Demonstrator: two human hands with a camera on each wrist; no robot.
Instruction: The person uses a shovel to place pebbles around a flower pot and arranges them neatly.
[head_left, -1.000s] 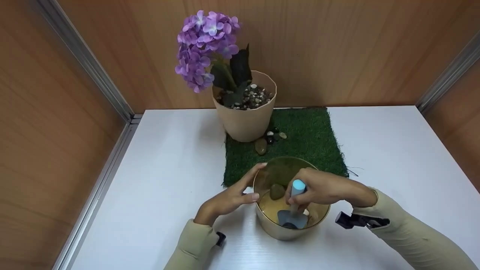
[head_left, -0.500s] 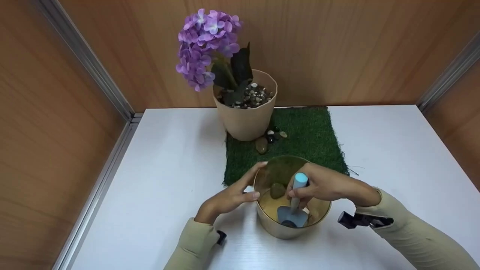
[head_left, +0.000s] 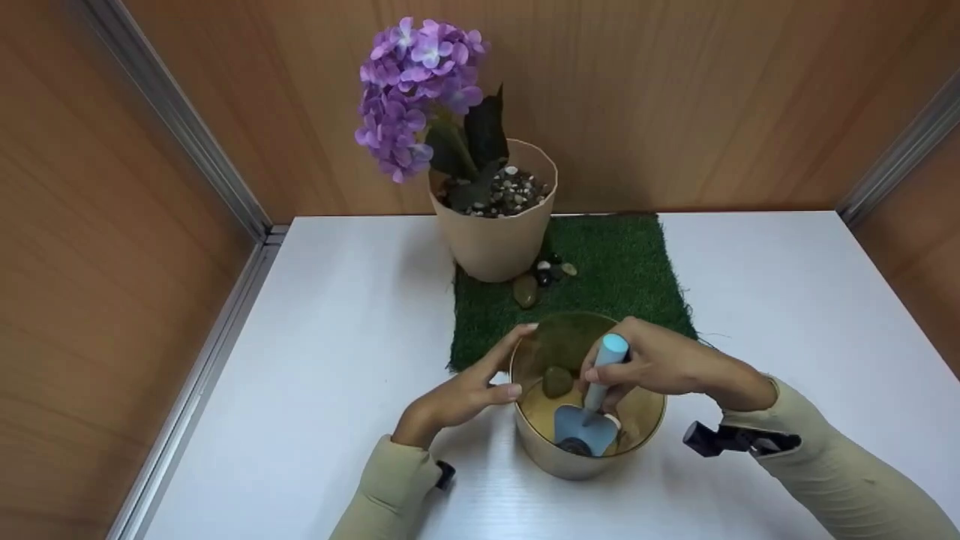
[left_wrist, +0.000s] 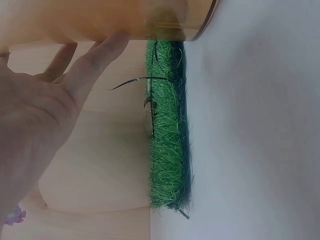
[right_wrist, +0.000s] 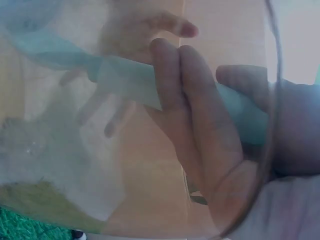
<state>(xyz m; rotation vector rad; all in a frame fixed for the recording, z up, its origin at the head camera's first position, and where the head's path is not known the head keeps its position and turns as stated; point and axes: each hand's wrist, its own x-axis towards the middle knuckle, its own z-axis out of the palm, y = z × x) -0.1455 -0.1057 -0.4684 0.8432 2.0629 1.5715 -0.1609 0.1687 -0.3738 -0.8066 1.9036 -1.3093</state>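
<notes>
My right hand (head_left: 652,360) grips the light blue handle of a small trowel (head_left: 609,360) inside an amber see-through bowl (head_left: 559,461). The trowel's grey-blue blade points down near the bowl's front wall. A dark stone lies at the blade's tip, and a white pebble (head_left: 613,421) shows beside it. Farther back in the bowl sits a larger brown-green stone (head_left: 556,382). My left hand (head_left: 465,394) touches the bowl's left side, thumb and fingers spread along the rim. In the left wrist view its fairly straight fingers (left_wrist: 102,55) meet the outer wall.
Behind the bowl lies a green turf mat (head_left: 615,259). A beige pot (head_left: 495,244) with a purple flower (head_left: 412,90) stands at its back left. Several stones (head_left: 525,291) rest by the pot. Wooden panels (head_left: 675,105) enclose the white table (head_left: 345,300) at the back and sides.
My right hand has shifted a little right and away from me, so the trowel's handle leans further right. The blade stays low in the bowl. My left hand keeps its place.
</notes>
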